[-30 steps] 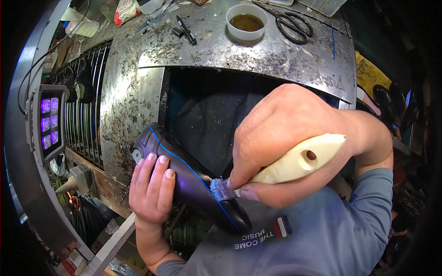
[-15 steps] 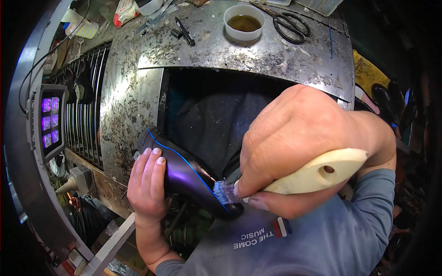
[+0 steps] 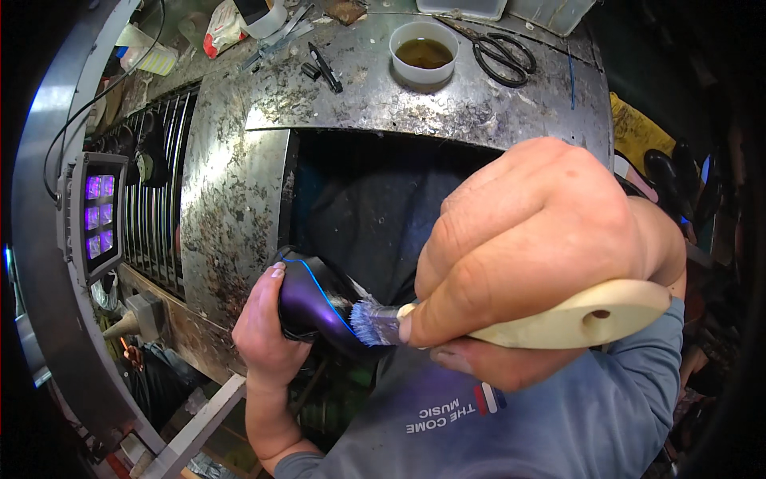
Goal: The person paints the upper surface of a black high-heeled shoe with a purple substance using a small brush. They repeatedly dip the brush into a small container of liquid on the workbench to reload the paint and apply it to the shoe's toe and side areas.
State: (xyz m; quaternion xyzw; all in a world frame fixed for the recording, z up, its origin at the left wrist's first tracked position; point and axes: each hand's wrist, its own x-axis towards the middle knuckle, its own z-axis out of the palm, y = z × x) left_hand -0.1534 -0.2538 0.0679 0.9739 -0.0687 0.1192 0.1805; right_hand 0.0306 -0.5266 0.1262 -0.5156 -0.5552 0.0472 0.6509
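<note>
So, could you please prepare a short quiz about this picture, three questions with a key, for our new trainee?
1. True or false: the right grip holds a brush with a pale handle.
2. Which of these lies to the right of the white bowl? a) the black marker b) the scissors c) the purple-lit lamp
3. What does the left grip touch?

Key: 1. True. 2. b. 3. The dark shoe.

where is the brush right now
In the head view, the brush is mostly right of centre, below mid-height, gripped in the right hand. Its bristles are against the dark shoe, which the left hand holds.
</note>
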